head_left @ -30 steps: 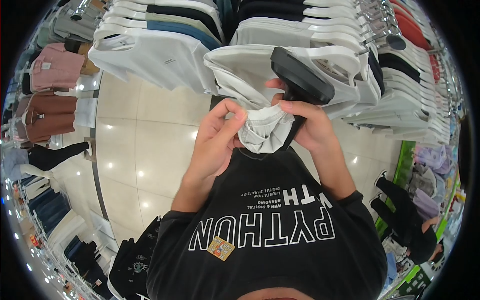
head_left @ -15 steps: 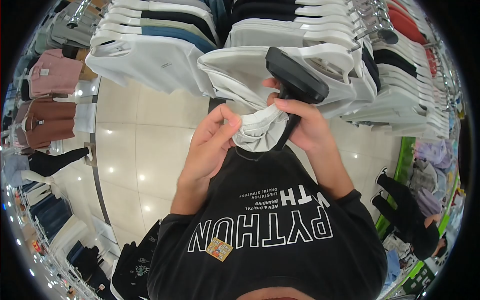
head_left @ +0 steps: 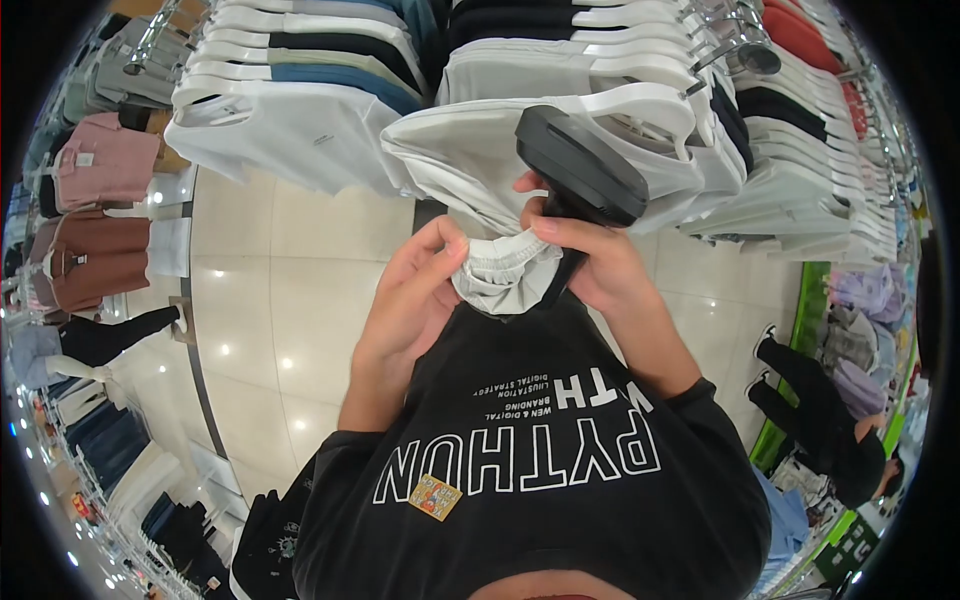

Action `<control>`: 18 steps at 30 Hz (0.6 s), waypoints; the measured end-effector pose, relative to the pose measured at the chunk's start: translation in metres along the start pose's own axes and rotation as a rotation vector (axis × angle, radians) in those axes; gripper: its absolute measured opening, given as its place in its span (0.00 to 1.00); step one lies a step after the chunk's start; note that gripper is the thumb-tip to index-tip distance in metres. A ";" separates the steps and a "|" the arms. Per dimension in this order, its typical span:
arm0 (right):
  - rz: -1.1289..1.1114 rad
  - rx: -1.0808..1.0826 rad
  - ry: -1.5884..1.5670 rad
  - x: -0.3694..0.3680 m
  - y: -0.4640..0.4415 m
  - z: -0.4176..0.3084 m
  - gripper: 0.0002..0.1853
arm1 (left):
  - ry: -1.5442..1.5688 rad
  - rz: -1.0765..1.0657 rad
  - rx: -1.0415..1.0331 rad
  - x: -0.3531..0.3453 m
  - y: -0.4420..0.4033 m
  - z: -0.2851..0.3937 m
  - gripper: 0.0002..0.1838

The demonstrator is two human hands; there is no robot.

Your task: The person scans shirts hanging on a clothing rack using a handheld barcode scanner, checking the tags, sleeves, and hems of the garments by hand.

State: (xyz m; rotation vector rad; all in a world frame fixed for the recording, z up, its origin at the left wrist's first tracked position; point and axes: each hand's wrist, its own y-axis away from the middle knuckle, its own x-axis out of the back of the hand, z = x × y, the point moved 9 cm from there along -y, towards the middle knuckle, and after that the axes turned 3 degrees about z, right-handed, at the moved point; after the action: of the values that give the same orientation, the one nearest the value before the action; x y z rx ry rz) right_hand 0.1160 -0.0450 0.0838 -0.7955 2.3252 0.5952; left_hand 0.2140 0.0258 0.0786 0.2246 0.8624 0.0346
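Note:
Between my two hands the bunched end of a light grey garment point(head_left: 510, 272) is held; its upper part hangs from a white hanger on the rack. My left hand point(head_left: 420, 290) pinches its left edge between thumb and fingers. My right hand point(head_left: 590, 255) grips the garment's right edge and also the handle of a black handheld device point(head_left: 582, 165). The device's wide head points up, in front of the hanging garment.
White, black and blue shirts point(head_left: 300, 120) hang on the rack ahead. More racks stand at both sides, with a pink top point(head_left: 105, 160) and a brown top point(head_left: 100, 255) at left. A person in black point(head_left: 830, 430) is at the lower right. Tiled floor point(head_left: 270, 300) lies below.
Both hands, the garment's bunched end and the black device have shifted slightly left and a little down in view. Both hands keep their hold.

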 end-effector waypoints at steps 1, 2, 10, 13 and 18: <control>0.000 0.000 -0.002 0.000 0.000 0.000 0.17 | 0.017 -0.004 0.010 -0.001 0.000 -0.001 0.06; 0.000 0.000 -0.004 -0.001 0.000 0.000 0.17 | 0.020 0.007 0.004 0.001 -0.001 -0.001 0.06; 0.083 0.102 0.021 -0.015 0.007 -0.008 0.19 | 0.076 0.074 -0.100 0.008 -0.009 -0.005 0.07; 0.100 0.130 0.045 -0.019 0.011 -0.009 0.20 | -0.027 0.033 -0.176 0.005 -0.005 -0.002 0.13; 0.105 0.123 0.025 -0.021 0.012 -0.009 0.19 | -0.230 0.104 -0.229 -0.003 0.000 0.011 0.17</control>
State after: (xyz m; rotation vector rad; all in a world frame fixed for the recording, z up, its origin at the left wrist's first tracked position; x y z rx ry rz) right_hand 0.1179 -0.0334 0.1065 -0.6313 2.4120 0.4836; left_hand 0.2202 0.0236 0.0882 0.0559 0.6111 0.1998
